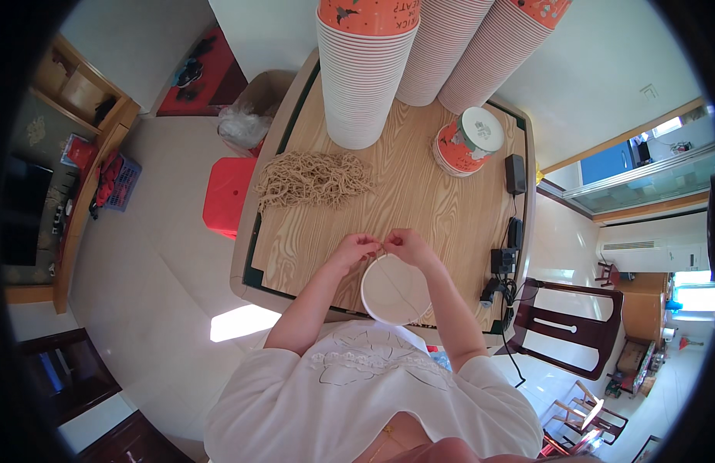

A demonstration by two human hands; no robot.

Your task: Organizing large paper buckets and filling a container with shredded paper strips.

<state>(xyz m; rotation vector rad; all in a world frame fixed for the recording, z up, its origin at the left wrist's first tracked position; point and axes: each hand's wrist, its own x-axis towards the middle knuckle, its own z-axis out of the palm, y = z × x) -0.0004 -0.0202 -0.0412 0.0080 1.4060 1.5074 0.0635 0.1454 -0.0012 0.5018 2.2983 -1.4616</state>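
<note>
A round white paper bucket [382, 302] stands at the table's near edge, against my body, its open mouth facing up. A thin tan cord [401, 291] runs across the mouth from the far rim to the near rim. At the far rim my left hand [356, 251] is closed in a pinch on the cord. Close beside it, my right hand [410, 248] also pinches at the cord, fingertips nearly touching the left ones. The exact end of the cord is too small to make out. Beyond my left hand lies a tangled heap of tan cords [315, 179].
Tall nested stacks of white and orange buckets [361, 89] rise at the table's far side. A short orange bucket stack with a green-and-white round container [481, 130] sits far right. Black adapters and cables [506, 260] line the right edge. A red stool [228, 197] stands left.
</note>
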